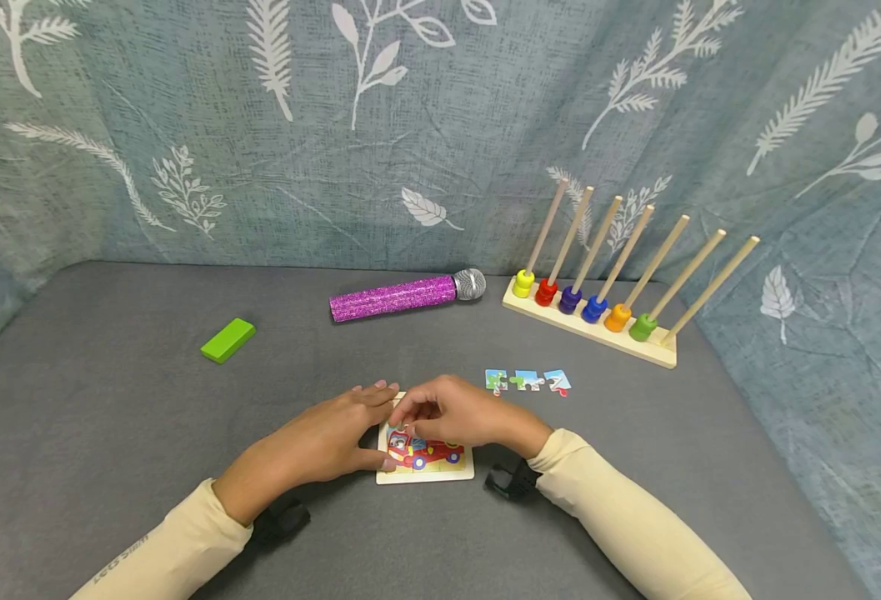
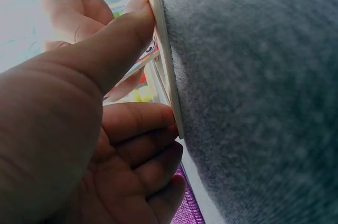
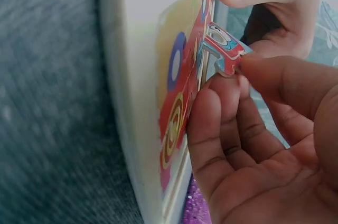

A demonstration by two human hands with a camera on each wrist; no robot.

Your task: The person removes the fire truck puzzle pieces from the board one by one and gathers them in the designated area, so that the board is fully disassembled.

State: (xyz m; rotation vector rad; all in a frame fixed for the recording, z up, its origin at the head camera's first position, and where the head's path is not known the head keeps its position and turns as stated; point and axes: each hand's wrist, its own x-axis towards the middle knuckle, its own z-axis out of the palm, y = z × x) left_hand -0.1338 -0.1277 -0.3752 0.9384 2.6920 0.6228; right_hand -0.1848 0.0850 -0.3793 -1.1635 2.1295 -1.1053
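Note:
A wooden puzzle tray [image 1: 427, 477] with a red vehicle picture lies on the grey table. My left hand [image 1: 327, 435] steadies it from the left, the thumb on the near left part and the fingers along the far left edge. Over the tray, my right hand [image 1: 461, 410] pinches a puzzle piece [image 3: 232, 57], red and light blue with a cartoon eye. That piece is tilted up from the picture in the right wrist view. Fingers hide much of the tray's upper part. Right of the tray lie three loose pieces, one of them a green-and-blue puzzle piece [image 1: 496, 380].
Behind the tray lies a purple glittery microphone [image 1: 395, 298]. A wooden stacking abacus [image 1: 590, 325] with coloured beads on tall pegs stands at the back right. To the left is a green block [image 1: 228, 340]. A patterned curtain [image 1: 297, 183] backs the table.

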